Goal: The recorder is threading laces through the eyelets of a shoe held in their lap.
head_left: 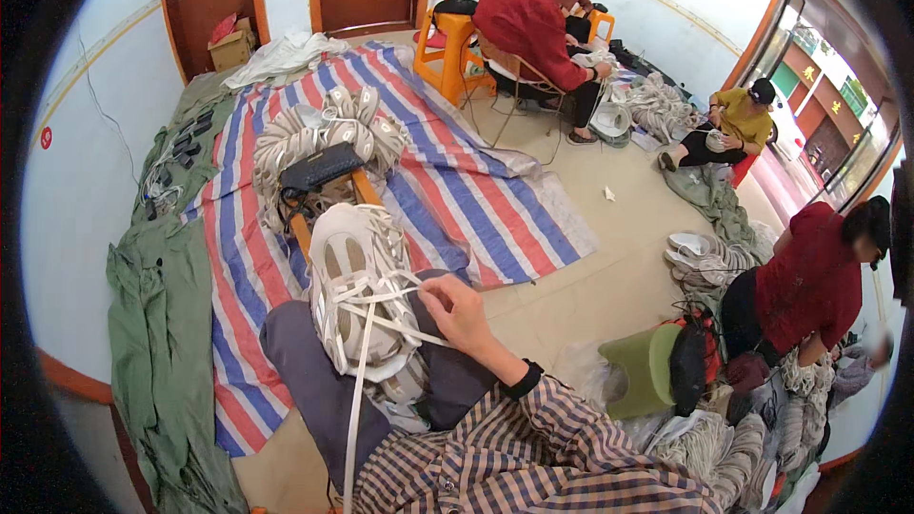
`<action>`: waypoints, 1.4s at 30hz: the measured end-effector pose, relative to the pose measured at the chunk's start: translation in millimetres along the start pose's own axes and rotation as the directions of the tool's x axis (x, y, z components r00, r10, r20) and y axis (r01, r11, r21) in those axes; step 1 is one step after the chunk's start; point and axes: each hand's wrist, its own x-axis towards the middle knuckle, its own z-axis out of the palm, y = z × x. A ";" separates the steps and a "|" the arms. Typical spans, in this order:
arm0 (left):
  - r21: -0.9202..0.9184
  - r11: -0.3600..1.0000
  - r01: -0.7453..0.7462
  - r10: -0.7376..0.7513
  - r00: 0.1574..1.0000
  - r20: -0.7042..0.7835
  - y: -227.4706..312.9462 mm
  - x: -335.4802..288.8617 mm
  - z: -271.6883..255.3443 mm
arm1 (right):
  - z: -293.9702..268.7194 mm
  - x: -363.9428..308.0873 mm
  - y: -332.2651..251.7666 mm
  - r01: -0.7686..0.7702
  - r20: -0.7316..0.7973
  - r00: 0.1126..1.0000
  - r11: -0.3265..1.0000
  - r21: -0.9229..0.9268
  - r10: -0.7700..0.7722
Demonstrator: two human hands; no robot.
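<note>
On my lap lies a pale beige sneaker [335, 290], with white laces crossing its tongue. My right hand [459, 312] is at the sneaker's right side, thumb and fingers pinched together on a white shoelace [405, 289]. Another long length of lace [358, 400] runs from the shoe down past the lower edge of the picture. My left hand is out of view. Part of another sneaker [407, 383] shows beneath the first one, between my legs.
A striped tarp [514, 214] covers the floor ahead, bearing a heap of sneakers [286, 148] and a dark bag [322, 168]. To the right stands a green bin [640, 371]. Several people sit nearby among shoe piles [657, 105]. An orange stool [447, 55] is at the back.
</note>
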 end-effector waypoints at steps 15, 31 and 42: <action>-0.178 0.654 0.736 -0.261 -0.001 -0.965 -50.7 -34.3 2.9 | 8.4 9.3 12.0 -0.121 -0.024 0.992 0.992 0.021 0.122; 0.409 0.095 0.907 0.288 0.368 -0.884 -150.4 45.6 -66.3 | 10.4 4.5 10.0 -0.132 -0.073 0.988 0.990 0.050 0.136; 0.427 0.047 0.903 0.280 0.398 -0.873 -162.2 49.1 -65.8 | 2.9 8.1 10.4 -0.026 -0.121 0.993 0.998 -0.065 0.018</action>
